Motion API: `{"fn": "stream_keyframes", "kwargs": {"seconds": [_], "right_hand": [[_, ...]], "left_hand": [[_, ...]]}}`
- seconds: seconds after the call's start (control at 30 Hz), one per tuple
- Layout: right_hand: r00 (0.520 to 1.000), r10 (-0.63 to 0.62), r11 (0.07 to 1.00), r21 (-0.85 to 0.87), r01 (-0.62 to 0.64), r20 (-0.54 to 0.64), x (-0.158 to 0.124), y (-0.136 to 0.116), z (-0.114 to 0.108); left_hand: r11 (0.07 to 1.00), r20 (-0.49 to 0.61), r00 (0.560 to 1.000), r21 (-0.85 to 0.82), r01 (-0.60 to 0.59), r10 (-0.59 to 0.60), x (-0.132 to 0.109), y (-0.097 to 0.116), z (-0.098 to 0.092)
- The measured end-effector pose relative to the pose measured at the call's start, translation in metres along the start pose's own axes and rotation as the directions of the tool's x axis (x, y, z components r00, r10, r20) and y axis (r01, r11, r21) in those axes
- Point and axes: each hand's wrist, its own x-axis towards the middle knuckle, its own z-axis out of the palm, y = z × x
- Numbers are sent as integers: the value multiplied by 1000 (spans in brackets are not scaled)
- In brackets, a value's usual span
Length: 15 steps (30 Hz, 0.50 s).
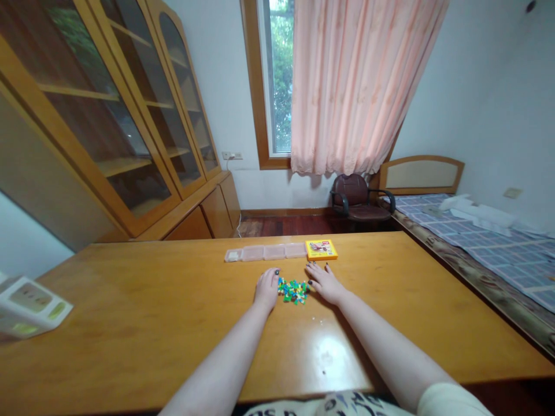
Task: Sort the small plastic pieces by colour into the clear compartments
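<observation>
A small heap of tiny colourful pieces [293, 292], green, blue, white and yellow, lies on the wooden table [173, 323] between my two hands. My left hand [266, 288] rests at the heap's left side, fingers stretched forward, the thumb beside the pieces. On the right, my right hand [325, 283] lies with its fingers spread, the thumb close to the heap's edge. Neither hand shows anything in its grasp. Just beyond them sits a flat yellow box [321, 249] with a printed picture. Left of it stretches a row of clear plastic compartments [264, 252].
At the table's left edge stands a white box [32, 306] with clear windows. Beyond the table are a glass-door cabinet [130, 115], a brown office chair [358, 196] and a pink curtain [359, 81]. A bed [481, 231] runs along the right.
</observation>
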Motion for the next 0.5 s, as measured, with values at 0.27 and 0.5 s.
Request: {"fn": "stream_keyframes", "kwargs": {"seconds": [0.27, 0.5], "right_hand": [[959, 96, 990, 126, -64, -267, -20, -42, 37], [874, 114, 973, 232, -1, -472, -24, -29, 34]], "left_hand": [[998, -3, 1000, -66, -4, 4, 1, 2, -3], [988, 117, 982, 14, -152, 149, -7, 16, -16]]}}
